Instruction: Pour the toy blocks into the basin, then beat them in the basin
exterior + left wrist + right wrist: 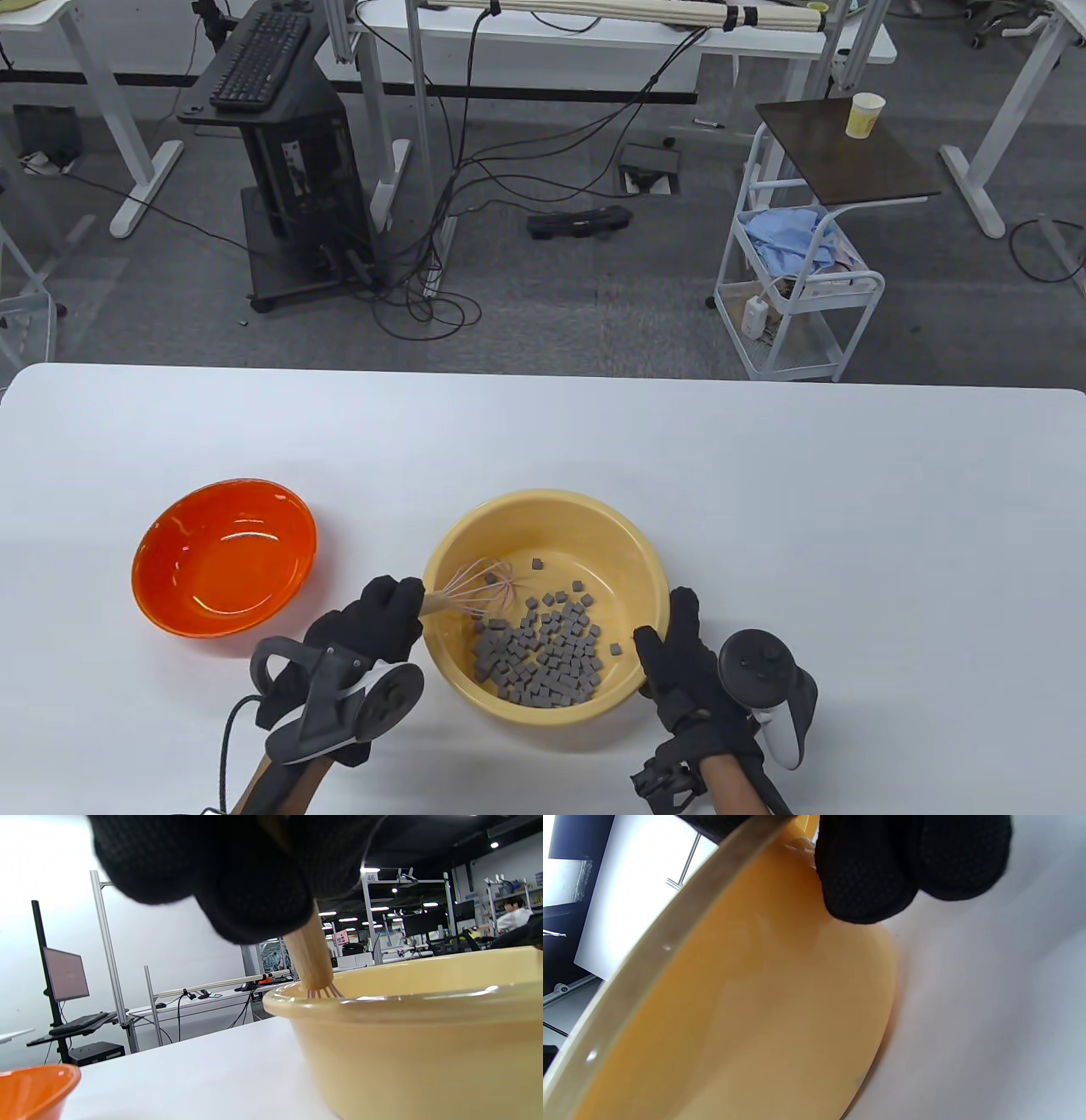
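Note:
A yellow basin (543, 514) stands on the white table, holding several small grey toy blocks (547, 649) heaped toward its near side. My left hand (382, 615) grips the wooden handle of a whisk (484, 586), whose pink wires reach into the basin's left part, clear of the heap. In the left wrist view the whisk handle (309, 957) slants down over the basin rim (382, 995). My right hand (674, 649) holds the basin's right rim, thumb inside and fingers outside. In the right wrist view its fingers (882, 870) lie against the basin wall (763, 993).
An orange bowl (225, 556) sits to the left of the basin, with nothing in it. White table surface (848, 526) stretches right and behind. Beyond the far edge are desks, cables and a white cart (793, 280) on the floor.

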Demonstrator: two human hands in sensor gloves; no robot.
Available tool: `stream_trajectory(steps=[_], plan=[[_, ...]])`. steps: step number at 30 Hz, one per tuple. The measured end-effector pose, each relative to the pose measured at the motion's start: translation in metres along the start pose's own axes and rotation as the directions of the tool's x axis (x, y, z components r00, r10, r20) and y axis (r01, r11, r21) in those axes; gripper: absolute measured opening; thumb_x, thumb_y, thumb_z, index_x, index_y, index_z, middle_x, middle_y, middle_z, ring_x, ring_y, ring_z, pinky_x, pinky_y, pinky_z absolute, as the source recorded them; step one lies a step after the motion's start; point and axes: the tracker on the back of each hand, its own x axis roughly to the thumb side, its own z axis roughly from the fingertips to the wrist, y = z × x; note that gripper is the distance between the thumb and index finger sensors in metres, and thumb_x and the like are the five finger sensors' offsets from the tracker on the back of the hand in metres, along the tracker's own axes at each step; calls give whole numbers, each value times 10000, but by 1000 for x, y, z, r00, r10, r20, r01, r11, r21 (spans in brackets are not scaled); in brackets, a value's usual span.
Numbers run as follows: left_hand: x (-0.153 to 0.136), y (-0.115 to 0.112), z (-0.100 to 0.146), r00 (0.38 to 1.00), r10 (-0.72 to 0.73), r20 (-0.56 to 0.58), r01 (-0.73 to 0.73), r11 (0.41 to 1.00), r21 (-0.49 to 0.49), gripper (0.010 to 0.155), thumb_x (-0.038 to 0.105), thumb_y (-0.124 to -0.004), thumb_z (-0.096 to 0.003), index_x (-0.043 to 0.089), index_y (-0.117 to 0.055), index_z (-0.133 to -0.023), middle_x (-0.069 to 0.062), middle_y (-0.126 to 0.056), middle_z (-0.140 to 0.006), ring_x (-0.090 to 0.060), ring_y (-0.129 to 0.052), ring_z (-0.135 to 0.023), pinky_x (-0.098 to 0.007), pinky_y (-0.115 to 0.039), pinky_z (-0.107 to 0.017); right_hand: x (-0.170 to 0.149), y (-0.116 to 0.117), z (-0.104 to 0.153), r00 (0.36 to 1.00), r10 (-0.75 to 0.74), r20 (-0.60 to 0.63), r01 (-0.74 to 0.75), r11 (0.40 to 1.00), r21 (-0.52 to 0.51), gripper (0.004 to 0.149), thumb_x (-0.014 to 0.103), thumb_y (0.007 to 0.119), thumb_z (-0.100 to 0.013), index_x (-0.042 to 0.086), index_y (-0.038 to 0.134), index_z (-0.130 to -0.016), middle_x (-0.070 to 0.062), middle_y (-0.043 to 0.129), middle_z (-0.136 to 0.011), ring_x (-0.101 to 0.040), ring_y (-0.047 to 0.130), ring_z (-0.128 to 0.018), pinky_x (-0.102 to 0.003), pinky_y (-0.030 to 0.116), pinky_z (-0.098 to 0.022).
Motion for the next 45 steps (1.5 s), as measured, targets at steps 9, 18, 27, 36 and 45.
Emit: stream_trajectory(steps=[9,18,27,36,45], plan=[[12,45,-18,990,-50,129,66,991,-120,387,241,-684,-616,159,-783,-982,-215,-862,-948,-171,-1059,-656,-420,-923,-507,1,0,0,1000,3,-2,-3,1000,-5,717,304,593,-732,-108,145,-1112,-357,692,-873,-381,867,-535,-550,762,-471],[17,51,-32,977,140,161,-101,968,-229,400,225,-662,-622,106,-754,-993,-244,-841,-951,-179,-1048,-674,-412,-928,-523,2,0,-1,1000,-11,-14,11,1000,-1,707,299,602,-729,-133,186,-1104,-333,738,-814,-337,888,-476,-519,788,-430],[20,33,-44,931,344,125,-298,910,-289,406,258,-703,-637,85,-726,-1004,-258,-834,-955,-140,-1071,-660,-369,-957,-512,-1,-2,-2,994,-103,-43,103,995,2,699,279,638,-717,-175,248,-1078,-241,846,-655,-218,923,-310,-418,846,-299],[63,9,-47,955,214,204,-125,918,-376,529,364,-765,-622,84,-676,-1063,-219,-908,-894,-35,-1091,-444,-297,-980,-382,-1,-2,-1,993,-112,-44,112,994,0,696,281,637,-718,-174,254,-1079,-240,850,-654,-224,930,-313,-422,849,-304],[74,-7,-49,995,-37,93,59,967,-246,518,428,-714,-634,113,-712,-1044,-143,-1022,-640,8,-1055,-300,-284,-958,-295,-1,-1,0,994,-98,-37,98,995,3,700,284,637,-717,-183,256,-1074,-229,861,-642,-221,939,-299,-420,854,-294]])
